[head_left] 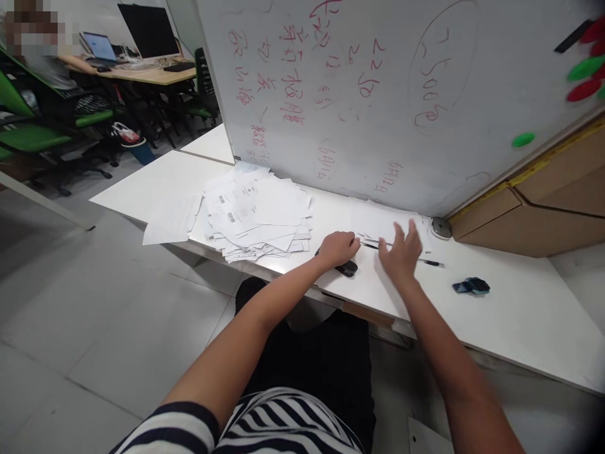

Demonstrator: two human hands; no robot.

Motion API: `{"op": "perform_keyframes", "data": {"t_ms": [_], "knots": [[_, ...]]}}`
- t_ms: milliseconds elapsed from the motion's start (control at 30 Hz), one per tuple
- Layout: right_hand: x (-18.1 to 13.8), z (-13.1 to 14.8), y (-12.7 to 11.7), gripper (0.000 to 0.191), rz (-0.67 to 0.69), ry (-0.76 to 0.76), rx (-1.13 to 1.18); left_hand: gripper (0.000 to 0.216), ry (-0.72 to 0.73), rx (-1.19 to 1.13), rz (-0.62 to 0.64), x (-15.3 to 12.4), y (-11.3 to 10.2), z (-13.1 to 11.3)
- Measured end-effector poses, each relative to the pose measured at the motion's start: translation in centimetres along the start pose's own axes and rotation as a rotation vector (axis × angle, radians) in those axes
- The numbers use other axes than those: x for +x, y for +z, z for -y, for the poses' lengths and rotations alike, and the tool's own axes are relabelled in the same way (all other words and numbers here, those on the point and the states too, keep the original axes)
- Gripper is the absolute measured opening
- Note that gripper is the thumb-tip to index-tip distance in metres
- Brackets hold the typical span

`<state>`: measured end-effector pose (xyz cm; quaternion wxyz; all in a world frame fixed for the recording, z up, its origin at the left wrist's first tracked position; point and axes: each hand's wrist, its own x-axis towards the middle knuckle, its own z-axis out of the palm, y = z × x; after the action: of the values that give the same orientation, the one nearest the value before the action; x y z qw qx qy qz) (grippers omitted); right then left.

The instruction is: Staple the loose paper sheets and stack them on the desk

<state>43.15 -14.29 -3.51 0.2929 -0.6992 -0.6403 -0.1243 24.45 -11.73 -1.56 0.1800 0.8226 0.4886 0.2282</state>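
My left hand (338, 248) is closed, fingers curled, at the near left edge of a stack of white paper sheets (363, 217). What its fingertips grip, if anything, is hidden. A black stapler (348, 268) shows from under this hand. My right hand (401, 252) is spread over the near right part of the same stack, thumb and fingers apart, holding nothing. A dark, slim pen (432, 263) lies along the near side of the sheets, partly behind my right hand.
A large, untidy pile of printed papers (265, 208) covers the desk's left part. To the right lies a dark wristwatch (472, 285). The whiteboard (350, 94) rises behind the white desk (520, 302), with a cardboard box (534, 214) at the right. Another person sits at the far left.
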Motion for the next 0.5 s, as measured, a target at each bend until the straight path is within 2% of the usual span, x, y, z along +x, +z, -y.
{"op": "perform_keyframes", "data": {"t_ms": [100, 167, 233, 333, 433, 500], "knots": [[-4.1, 2.7, 0.1, 0.046, 0.128, -0.074, 0.277, 0.037, -0.015, -0.039, -0.028, 0.1, 0.0, 0.2], [-5.9, 4.0, 0.4, 0.047, 0.250, -0.128, 0.414, 0.036, -0.044, -0.087, -0.053, 0.1, 0.1, 0.3], [-6.8, 4.9, 0.5, 0.048, 0.334, -0.219, 0.423, 0.036, -0.086, -0.161, -0.079, 0.1, 0.2, 0.3], [-7.0, 5.4, 0.6, 0.049, 0.320, -0.321, 0.329, 0.036, -0.168, -0.351, -0.134, 0.5, -0.1, 0.4], [-7.0, 5.6, 0.4, 0.045, 0.288, -0.343, 0.239, 0.039, -0.335, -0.524, -0.343, 1.8, -2.0, 2.1], [-7.1, 5.8, 0.3, 0.043, 0.284, -0.328, 0.178, 0.042, -0.470, -0.512, -0.525, 2.8, -4.3, 4.6]]}}
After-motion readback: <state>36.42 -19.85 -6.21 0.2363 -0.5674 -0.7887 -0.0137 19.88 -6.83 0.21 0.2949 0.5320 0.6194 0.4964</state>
